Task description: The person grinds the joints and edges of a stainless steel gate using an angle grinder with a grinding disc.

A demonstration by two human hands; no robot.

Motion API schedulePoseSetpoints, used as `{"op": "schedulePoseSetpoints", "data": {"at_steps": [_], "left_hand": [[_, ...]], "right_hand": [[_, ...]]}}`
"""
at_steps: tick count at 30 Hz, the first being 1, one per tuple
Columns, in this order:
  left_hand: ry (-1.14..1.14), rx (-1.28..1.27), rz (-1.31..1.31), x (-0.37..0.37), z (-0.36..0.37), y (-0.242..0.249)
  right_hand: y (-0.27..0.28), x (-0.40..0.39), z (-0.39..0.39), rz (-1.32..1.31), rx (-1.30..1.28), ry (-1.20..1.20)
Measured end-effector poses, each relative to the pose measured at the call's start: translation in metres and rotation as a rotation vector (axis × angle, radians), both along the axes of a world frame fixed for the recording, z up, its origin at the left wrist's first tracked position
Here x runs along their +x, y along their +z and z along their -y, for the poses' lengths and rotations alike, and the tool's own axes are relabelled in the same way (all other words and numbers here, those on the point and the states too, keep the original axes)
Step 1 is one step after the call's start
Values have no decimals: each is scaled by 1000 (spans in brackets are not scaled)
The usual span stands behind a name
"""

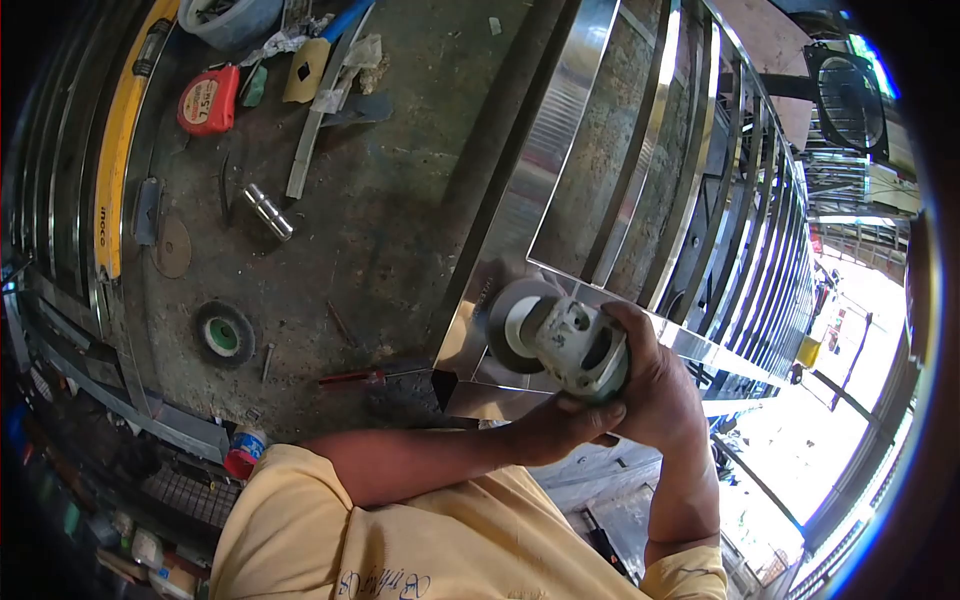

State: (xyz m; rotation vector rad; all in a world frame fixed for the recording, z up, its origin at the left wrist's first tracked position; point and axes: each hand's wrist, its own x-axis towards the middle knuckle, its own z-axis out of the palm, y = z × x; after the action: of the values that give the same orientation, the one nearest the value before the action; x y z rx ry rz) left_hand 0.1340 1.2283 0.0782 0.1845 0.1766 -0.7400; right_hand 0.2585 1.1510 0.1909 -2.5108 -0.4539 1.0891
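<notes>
Both my hands are closed on an angle grinder (pixel 578 345) with a grey head. My right hand (pixel 660 385) wraps its far side, with fingers over the housing. My left hand (pixel 570 428) grips low on the body, close against the right hand; much of the body is hidden by the hands. The round disc (pixel 505 345) overlaps the corner of a shiny metal frame (pixel 560 130) with parallel bars. Whether the disc spins, I cannot tell. Beside the frame's corner lies a screwdriver (pixel 355 379) with a red handle.
On the dark workbench (pixel 400 220) lie a red tape measure (pixel 208 100), a yellow spirit level (pixel 125 170), a shiny metal cylinder (pixel 267 212), a wheel with a green centre (pixel 224 334) and a thin disc (pixel 172 248). A pale tub (pixel 235 22) stands at the back left.
</notes>
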Motion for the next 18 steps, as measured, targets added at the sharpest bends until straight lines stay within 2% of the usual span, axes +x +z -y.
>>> {"op": "schedulePoseSetpoints", "data": {"at_steps": [5, 8, 11, 12, 15, 18], "left_hand": [[5, -69, 24, 20, -5, -5], [-48, -56, -7, 10, 1, -5], [31, 12, -12, -6, 6, 4], [37, -39, -35, -8, 7, 5], [18, -15, -31, -1, 6, 2], [-6, -50, -10, 15, 1, -2]], "right_hand": [[-6, 11, 0, 86, 17, -13], [-3, 3, 1, 59, -2, -36], [0, -6, 13, -11, 3, 12], [-1, -8, 14, -6, 8, 24], [-2, -2, 11, -41, 27, -28], [-5, 8, 5, 69, 8, -10]]}}
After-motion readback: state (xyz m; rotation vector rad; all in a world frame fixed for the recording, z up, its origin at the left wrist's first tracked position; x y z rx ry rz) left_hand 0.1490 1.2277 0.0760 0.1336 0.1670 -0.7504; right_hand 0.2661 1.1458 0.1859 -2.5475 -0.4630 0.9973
